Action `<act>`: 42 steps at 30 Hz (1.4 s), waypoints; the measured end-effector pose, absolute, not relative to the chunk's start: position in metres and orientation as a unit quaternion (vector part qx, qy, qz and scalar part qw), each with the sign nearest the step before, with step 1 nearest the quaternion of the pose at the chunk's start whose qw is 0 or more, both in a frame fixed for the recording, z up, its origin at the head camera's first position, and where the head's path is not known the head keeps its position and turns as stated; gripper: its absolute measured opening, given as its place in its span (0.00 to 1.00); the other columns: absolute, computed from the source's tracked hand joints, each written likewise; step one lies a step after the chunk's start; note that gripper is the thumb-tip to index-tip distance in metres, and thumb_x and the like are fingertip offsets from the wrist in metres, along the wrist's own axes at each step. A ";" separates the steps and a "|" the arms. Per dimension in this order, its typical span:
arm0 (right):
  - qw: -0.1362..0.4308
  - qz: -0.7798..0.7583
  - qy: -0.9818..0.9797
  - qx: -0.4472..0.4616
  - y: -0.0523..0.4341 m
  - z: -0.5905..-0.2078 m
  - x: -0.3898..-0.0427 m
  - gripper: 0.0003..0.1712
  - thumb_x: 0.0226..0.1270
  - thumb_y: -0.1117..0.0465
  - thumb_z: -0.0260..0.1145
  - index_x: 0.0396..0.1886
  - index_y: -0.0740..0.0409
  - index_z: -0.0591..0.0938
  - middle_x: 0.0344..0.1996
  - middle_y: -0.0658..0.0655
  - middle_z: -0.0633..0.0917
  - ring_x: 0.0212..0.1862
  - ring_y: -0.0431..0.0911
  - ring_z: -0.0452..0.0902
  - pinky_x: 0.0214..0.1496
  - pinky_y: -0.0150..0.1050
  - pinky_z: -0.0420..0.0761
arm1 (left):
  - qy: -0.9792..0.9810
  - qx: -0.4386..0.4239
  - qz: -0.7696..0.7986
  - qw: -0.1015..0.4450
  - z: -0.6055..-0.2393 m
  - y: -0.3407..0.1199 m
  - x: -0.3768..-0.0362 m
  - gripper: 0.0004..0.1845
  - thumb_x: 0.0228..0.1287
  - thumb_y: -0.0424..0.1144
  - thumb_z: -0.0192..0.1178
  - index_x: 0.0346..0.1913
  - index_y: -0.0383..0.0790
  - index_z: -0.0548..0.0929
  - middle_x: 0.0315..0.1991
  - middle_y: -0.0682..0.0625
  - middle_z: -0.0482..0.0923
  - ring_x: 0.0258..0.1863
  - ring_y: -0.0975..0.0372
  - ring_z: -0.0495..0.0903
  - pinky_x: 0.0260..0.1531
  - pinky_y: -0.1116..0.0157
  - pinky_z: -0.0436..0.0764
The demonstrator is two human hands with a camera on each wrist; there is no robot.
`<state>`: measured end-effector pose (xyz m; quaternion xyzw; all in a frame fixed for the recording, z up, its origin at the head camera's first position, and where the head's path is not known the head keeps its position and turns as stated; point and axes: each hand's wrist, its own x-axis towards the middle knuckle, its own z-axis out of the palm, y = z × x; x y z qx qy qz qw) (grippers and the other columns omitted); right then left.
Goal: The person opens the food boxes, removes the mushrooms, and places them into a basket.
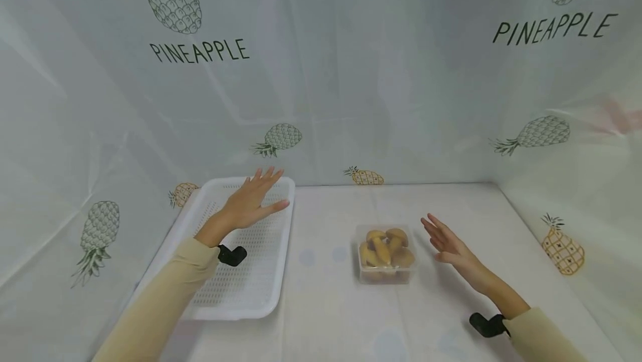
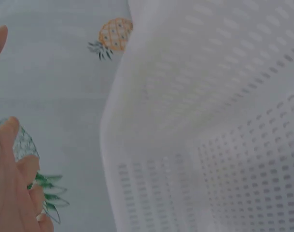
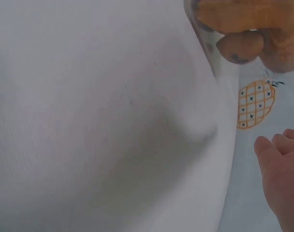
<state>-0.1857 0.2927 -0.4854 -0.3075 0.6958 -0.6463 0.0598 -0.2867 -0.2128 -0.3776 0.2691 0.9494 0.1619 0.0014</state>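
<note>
My left hand (image 1: 254, 200) is held over the white perforated basket (image 1: 285, 273), fingers spread and thumb out to the right, holding nothing. In the left wrist view the basket's slotted wall (image 2: 151, 193) fills the right side, with fingers (image 2: 28, 169) at the left edge. A clear plastic box (image 1: 385, 275) of brown-capped mushrooms (image 1: 383, 248) stands on the table in the middle. To its right my right hand (image 1: 456, 250) hovers with fingers extended, apart from the box. The right wrist view shows mushrooms (image 3: 241, 46) through the box's side and the hand's shadow on the table.
A white cloth covers the table (image 1: 321, 317). Behind it and at both sides hangs a pale sheet (image 1: 391, 89) printed with pineapples. Black wrist cameras (image 1: 232, 255) are strapped at both sleeves. The basket leans close to the left-hand sheet.
</note>
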 end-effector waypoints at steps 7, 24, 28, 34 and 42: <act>0.088 -0.665 0.683 -0.287 0.282 -0.498 -0.175 0.51 0.67 0.80 0.55 0.81 0.58 0.39 0.79 0.57 0.49 0.76 0.34 0.48 0.71 0.24 0.56 | 0.935 0.311 0.171 0.020 -0.373 -0.184 -0.282 0.45 0.70 0.71 0.44 0.81 0.59 0.41 0.80 0.52 0.35 0.78 0.53 0.31 0.74 0.44 0.38; 0.061 -0.626 0.758 -0.174 0.250 -0.518 -0.164 0.61 0.57 0.68 0.75 0.81 0.56 0.47 0.78 0.68 0.48 0.71 0.28 0.51 0.63 0.19 0.60 | 0.891 0.436 0.123 0.039 -0.376 -0.099 -0.249 0.48 0.66 0.74 0.45 0.81 0.60 0.40 0.80 0.54 0.34 0.78 0.56 0.33 0.75 0.50 0.42; 0.052 -0.634 0.749 -0.182 0.245 -0.522 -0.166 0.63 0.54 0.71 0.76 0.81 0.60 0.45 0.78 0.69 0.47 0.77 0.49 0.44 0.64 0.20 0.60 | 0.880 0.459 0.111 0.051 -0.379 -0.079 -0.239 0.48 0.67 0.71 0.49 0.81 0.61 0.38 0.80 0.55 0.32 0.78 0.57 0.33 0.75 0.51 0.45; 0.056 -0.639 0.748 -0.171 0.244 -0.523 -0.165 0.63 0.56 0.69 0.76 0.81 0.58 0.44 0.78 0.67 0.47 0.75 0.68 0.42 0.61 0.23 0.67 | 0.864 0.493 0.088 0.058 -0.391 -0.050 -0.225 0.49 0.67 0.71 0.51 0.81 0.59 0.40 0.80 0.53 0.32 0.78 0.52 0.36 0.74 0.50 0.48; 0.085 -0.653 0.735 -0.158 0.245 -0.523 -0.158 0.61 0.60 0.69 0.74 0.82 0.53 0.43 0.79 0.62 0.45 0.74 0.64 0.46 0.59 0.30 0.74 | 0.856 0.508 0.049 0.087 -0.407 -0.014 -0.205 0.48 0.68 0.69 0.52 0.81 0.56 0.43 0.81 0.48 0.37 0.78 0.51 0.41 0.75 0.55 0.49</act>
